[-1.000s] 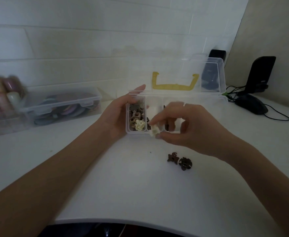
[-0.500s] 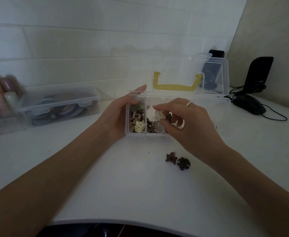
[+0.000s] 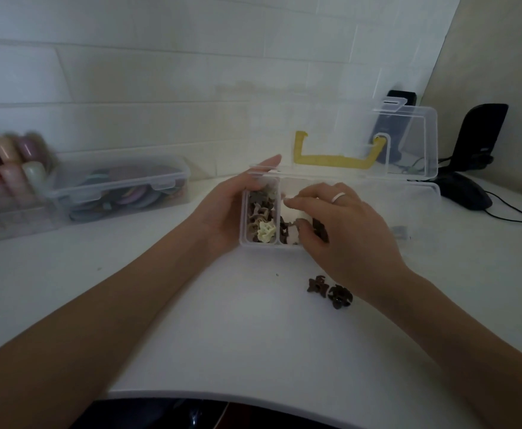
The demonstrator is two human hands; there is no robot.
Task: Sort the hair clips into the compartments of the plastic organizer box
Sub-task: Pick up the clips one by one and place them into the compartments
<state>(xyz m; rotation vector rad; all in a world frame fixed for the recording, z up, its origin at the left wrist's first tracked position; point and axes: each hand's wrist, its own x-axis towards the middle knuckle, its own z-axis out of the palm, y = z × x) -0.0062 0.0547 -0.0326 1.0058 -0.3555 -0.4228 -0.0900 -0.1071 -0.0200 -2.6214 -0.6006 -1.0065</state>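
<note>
The clear plastic organizer box (image 3: 259, 244) stands open on the white table, its lid (image 3: 414, 144) with a yellow handle (image 3: 334, 159) tilted back. My left hand (image 3: 225, 209) grips the box's left end. The leftmost compartment holds several brown, grey and cream hair clips (image 3: 261, 218). My right hand (image 3: 346, 230) hovers over the second compartment with fingers loosely bent, nothing visible between them; a white clip (image 3: 292, 235) and dark clips lie under the thumb. Two dark brown clips (image 3: 317, 284) (image 3: 340, 295) lie on the table just in front of the box, by my right wrist.
A clear lidded box of coloured items (image 3: 120, 187) and a blurred rack of coloured cylinders (image 3: 9, 168) sit at the left against the tiled wall. A black mouse (image 3: 463, 193), its cable and a black stand (image 3: 479, 134) are at the right. The table's front edge (image 3: 253, 394) is near me.
My right hand carried a white clip from the box's front edge over the second compartment, and the clip now lies inside. The left hand stayed on the box.
</note>
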